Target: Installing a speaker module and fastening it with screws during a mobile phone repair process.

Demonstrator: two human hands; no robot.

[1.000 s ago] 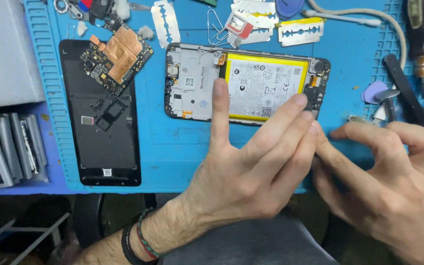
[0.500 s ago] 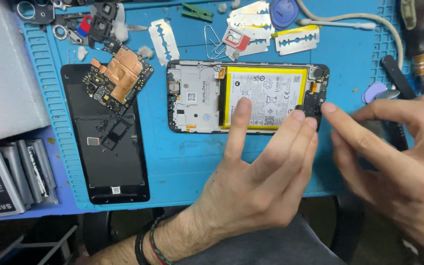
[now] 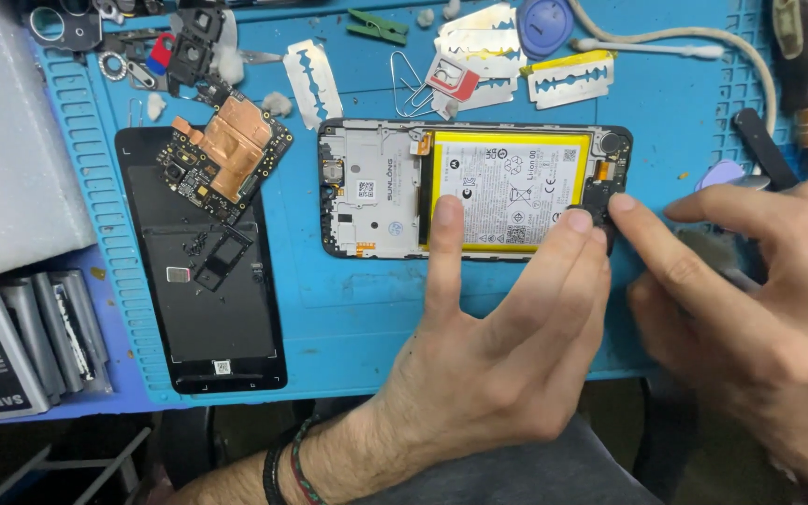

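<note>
An opened phone [image 3: 371,192] lies flat on the blue work mat [image 3: 348,299], its yellow-framed white battery [image 3: 507,187] exposed. My left hand [image 3: 497,346] rests on it, thumb pressed on the battery's lower edge and fingertips on the phone's right end. My right hand [image 3: 750,309] comes in from the right, its index fingertip touching a small black part [image 3: 598,196] at the phone's right end, next to my left fingertips. Neither hand grips anything that I can see.
A black back cover [image 3: 217,318] lies at the left with a copper-shielded circuit board [image 3: 226,154] on its top. Razor blades [image 3: 568,79], a paper clip, a green clip [image 3: 376,26], a blue pick and a white cable [image 3: 675,39] lie at the back. Spare batteries [image 3: 21,346] stand at the left edge.
The view has shifted a little. My right hand has moved up and left from the mat's front to the phone's right end, where its index finger now touches. My left hand stays on the battery.
</note>
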